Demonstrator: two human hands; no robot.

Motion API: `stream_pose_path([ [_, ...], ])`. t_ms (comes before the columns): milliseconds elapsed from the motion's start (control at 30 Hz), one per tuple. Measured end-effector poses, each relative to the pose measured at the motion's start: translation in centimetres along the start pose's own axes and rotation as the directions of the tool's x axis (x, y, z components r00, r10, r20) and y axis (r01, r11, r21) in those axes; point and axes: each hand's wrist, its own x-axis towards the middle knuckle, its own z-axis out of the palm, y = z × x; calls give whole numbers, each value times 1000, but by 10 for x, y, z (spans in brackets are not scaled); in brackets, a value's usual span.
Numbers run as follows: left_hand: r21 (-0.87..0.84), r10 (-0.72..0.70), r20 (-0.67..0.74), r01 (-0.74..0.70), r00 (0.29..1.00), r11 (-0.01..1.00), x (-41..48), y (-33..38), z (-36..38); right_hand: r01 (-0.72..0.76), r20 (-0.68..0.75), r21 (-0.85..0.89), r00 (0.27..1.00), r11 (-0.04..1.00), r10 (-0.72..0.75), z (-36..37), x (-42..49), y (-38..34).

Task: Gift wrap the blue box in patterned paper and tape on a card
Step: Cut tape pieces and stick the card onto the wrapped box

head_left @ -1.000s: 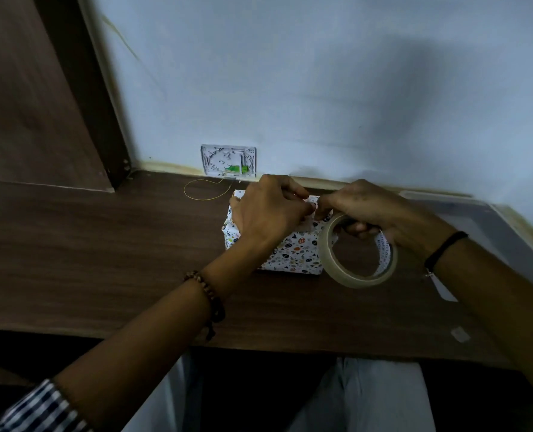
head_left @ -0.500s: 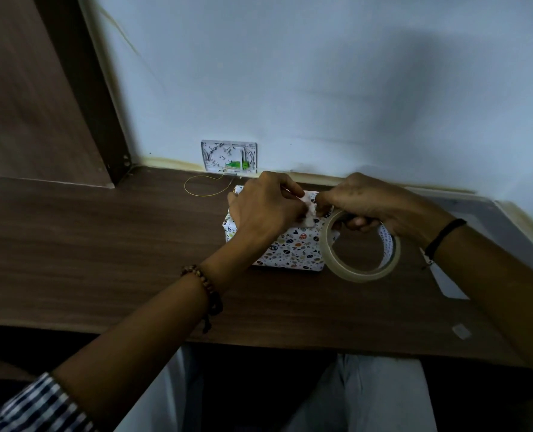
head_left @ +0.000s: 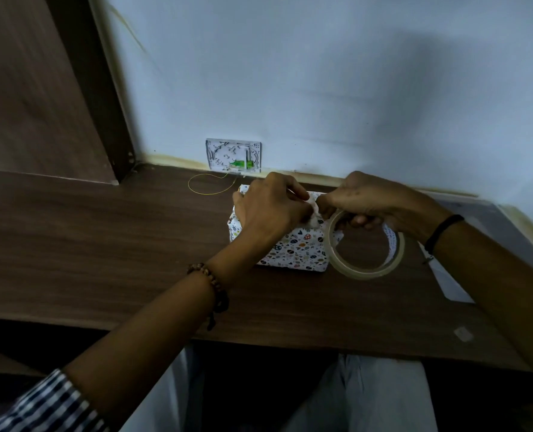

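Wrapped box [head_left: 296,251] flat on dark wood surface [head_left: 103,244], near the rear wall, just in front of a white wall plate [head_left: 234,155]. White paper with small coloured motifs over every visible face.

Left hand [head_left: 271,210] on top of the box, covering its left and upper part. Fingers curled tight, tips pinching a pale crumpled tape strip [head_left: 313,215] at the box's top edge.

Right hand [head_left: 374,201] just beside the left, tips nearly meeting at the same strip. Thumb and forefinger narrow on the strip. Other fingers hooked through the core of the tape roll [head_left: 363,273]. Roll tilted, hanging from those fingers in front of the box's right end and overlapping it.

Beaded bracelet [head_left: 210,282] on left wrist, black band [head_left: 443,229] on right wrist. Checked sleeve [head_left: 49,406] at lower left.

White sheet [head_left: 452,285] flat on the surface under the right forearm, partly hidden. Small pale scrap [head_left: 463,334] near the surface's front edge, well apart from the box. Thin yellow wire loop [head_left: 210,193] on the surface below the plate, near the box's far left corner. Contact between wire and box: cannot tell.
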Motion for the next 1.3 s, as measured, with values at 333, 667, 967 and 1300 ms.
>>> stream_pose_path([
  [333, -7, -13, -14, 13, 1000, 1000, 1, -4, 3, -38, 26, 57, 999, 998, 37, -6, 11, 15],
  [667, -12, 13, -10, -13, 1000, 1000, 2, -7, 5, -76, 96, 319, 994, 945, 47, -4, 15, 41],
  [967, 13, 59, 18, -59, 998, 998, 3, -9, 9, -71, 165, 456, 986, 887, -6, -5, 16, 58],
  [1300, 178, 79, -12, -75, 997, 981, -2, -7, 13, -49, 149, 453, 989, 890, -21, -6, 7, 60],
])
